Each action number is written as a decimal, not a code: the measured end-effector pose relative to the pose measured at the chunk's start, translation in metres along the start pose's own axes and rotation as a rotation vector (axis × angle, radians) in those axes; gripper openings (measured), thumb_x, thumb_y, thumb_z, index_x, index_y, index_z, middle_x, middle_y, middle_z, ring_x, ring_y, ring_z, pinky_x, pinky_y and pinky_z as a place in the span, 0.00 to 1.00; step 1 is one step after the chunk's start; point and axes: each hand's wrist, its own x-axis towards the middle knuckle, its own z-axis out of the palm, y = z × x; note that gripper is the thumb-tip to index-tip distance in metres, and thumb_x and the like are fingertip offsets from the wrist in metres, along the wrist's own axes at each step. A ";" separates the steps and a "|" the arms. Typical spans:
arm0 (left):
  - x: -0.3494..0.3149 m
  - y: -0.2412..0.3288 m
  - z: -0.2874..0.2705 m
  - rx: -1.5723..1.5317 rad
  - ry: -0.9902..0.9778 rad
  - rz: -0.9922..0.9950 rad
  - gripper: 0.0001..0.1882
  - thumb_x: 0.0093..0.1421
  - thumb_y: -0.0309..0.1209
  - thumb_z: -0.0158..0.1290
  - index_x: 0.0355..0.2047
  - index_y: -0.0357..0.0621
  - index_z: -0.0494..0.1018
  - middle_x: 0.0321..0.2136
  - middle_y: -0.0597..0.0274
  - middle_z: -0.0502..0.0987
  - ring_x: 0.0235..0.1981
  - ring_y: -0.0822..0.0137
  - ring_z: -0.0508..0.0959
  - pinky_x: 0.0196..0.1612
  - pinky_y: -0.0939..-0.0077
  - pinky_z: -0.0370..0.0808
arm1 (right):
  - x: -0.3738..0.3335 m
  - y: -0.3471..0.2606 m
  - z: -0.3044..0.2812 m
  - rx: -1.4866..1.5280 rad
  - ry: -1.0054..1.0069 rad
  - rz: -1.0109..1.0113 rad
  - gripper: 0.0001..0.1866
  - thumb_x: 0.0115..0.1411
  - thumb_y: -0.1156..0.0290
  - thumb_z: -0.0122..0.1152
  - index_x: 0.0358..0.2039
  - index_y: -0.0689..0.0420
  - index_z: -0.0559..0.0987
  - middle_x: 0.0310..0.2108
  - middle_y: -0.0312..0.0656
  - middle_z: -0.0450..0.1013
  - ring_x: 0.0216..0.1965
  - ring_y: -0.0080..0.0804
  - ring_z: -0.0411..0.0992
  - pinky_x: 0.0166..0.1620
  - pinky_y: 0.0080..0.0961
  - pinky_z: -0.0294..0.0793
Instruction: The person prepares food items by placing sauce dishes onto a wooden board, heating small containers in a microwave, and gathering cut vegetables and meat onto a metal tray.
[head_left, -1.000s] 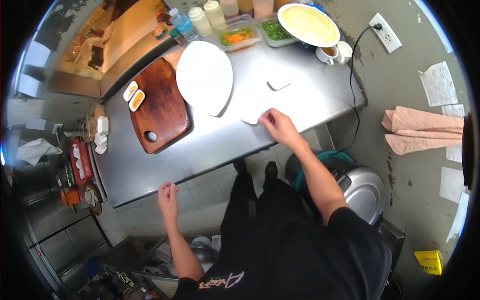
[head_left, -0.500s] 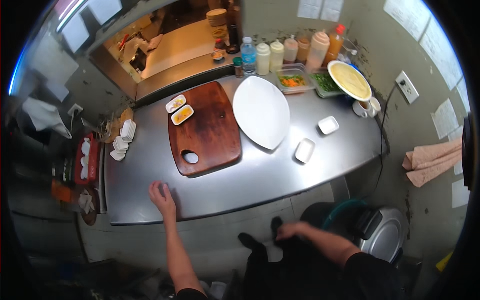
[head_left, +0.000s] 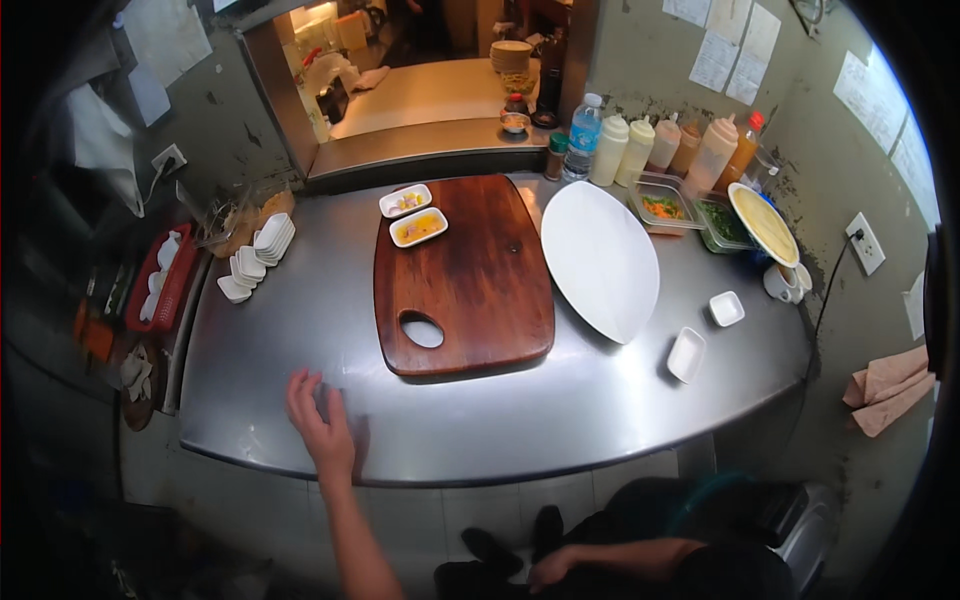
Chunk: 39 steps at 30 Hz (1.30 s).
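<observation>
Brown and wooden, a cutting board (head_left: 465,285) lies mid-frame in the head view. Lower left, over the steel counter (head_left: 470,430), the left hand (head_left: 322,418) is empty, fingers loosely parted; at bottom centre, the right hand (head_left: 552,567) shows too dimly to tell its grip.

The right hand (head_left: 552,568) has left the nearer small dish (head_left: 687,355), where its fingers were a second ago, and now hangs low past the near edge of the counter (head_left: 270,385). The left hand (head_left: 322,425) has come in from that edge over the counter's near left part, fingers looser. The person's view has lifted: more of the far hatch (head_left: 430,150) shows.
</observation>
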 end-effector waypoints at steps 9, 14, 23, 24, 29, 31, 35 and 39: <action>-0.026 0.023 0.001 0.231 -0.170 0.367 0.22 0.66 0.33 0.52 0.58 0.39 0.66 0.60 0.47 0.66 0.66 0.44 0.62 0.67 0.49 0.58 | 0.096 0.112 -0.109 -0.323 0.127 -0.057 0.29 0.71 0.49 0.47 0.59 0.62 0.72 0.59 0.58 0.69 0.59 0.55 0.69 0.62 0.45 0.67; -0.038 0.004 0.006 0.325 -0.213 0.526 0.22 0.68 0.31 0.49 0.61 0.39 0.66 0.62 0.49 0.67 0.66 0.49 0.63 0.68 0.59 0.58 | 0.172 0.223 -0.148 -0.649 0.299 -0.029 0.25 0.72 0.58 0.40 0.59 0.63 0.72 0.60 0.54 0.70 0.62 0.50 0.66 0.65 0.45 0.64; -0.038 -0.022 0.019 0.252 -0.109 0.607 0.16 0.67 0.32 0.52 0.52 0.39 0.72 0.53 0.49 0.73 0.57 0.50 0.72 0.60 0.63 0.67 | 0.113 0.129 -0.171 -0.605 0.681 -0.502 0.20 0.68 0.65 0.52 0.57 0.62 0.72 0.53 0.51 0.74 0.53 0.43 0.74 0.52 0.36 0.74; -0.039 -0.021 0.013 0.275 -0.086 0.635 0.16 0.66 0.32 0.53 0.52 0.39 0.72 0.53 0.49 0.73 0.57 0.50 0.72 0.60 0.64 0.67 | 0.076 0.090 -0.154 -0.644 0.830 -0.634 0.20 0.67 0.67 0.55 0.56 0.62 0.73 0.52 0.51 0.74 0.51 0.43 0.75 0.50 0.34 0.76; -0.050 -0.019 -0.002 0.269 -0.174 0.643 0.16 0.65 0.33 0.54 0.51 0.40 0.72 0.51 0.50 0.73 0.55 0.47 0.72 0.58 0.61 0.68 | -0.101 0.009 -0.069 -1.360 1.958 -0.710 0.18 0.55 0.77 0.68 0.46 0.60 0.77 0.37 0.41 0.77 0.37 0.38 0.77 0.40 0.34 0.76; -0.049 -0.018 0.005 0.245 -0.207 0.599 0.16 0.65 0.34 0.54 0.50 0.40 0.73 0.50 0.50 0.73 0.54 0.47 0.72 0.58 0.62 0.68 | -0.133 0.020 -0.060 -1.475 2.625 -0.408 0.16 0.56 0.81 0.61 0.47 0.63 0.75 0.40 0.48 0.73 0.42 0.44 0.73 0.45 0.37 0.73; -0.045 -0.016 0.007 0.239 -0.222 0.601 0.15 0.66 0.33 0.51 0.50 0.40 0.73 0.49 0.49 0.74 0.53 0.47 0.72 0.57 0.61 0.68 | -0.155 0.045 -0.051 -1.025 2.980 0.119 0.26 0.61 0.68 0.66 0.56 0.63 0.69 0.57 0.56 0.65 0.56 0.54 0.64 0.59 0.45 0.62; -0.038 -0.023 0.006 0.250 -0.255 0.617 0.16 0.67 0.34 0.50 0.51 0.37 0.73 0.50 0.48 0.74 0.54 0.50 0.73 0.59 0.65 0.67 | -0.160 0.038 -0.048 -1.066 2.988 0.265 0.30 0.62 0.63 0.67 0.60 0.62 0.67 0.57 0.55 0.65 0.56 0.51 0.65 0.58 0.41 0.64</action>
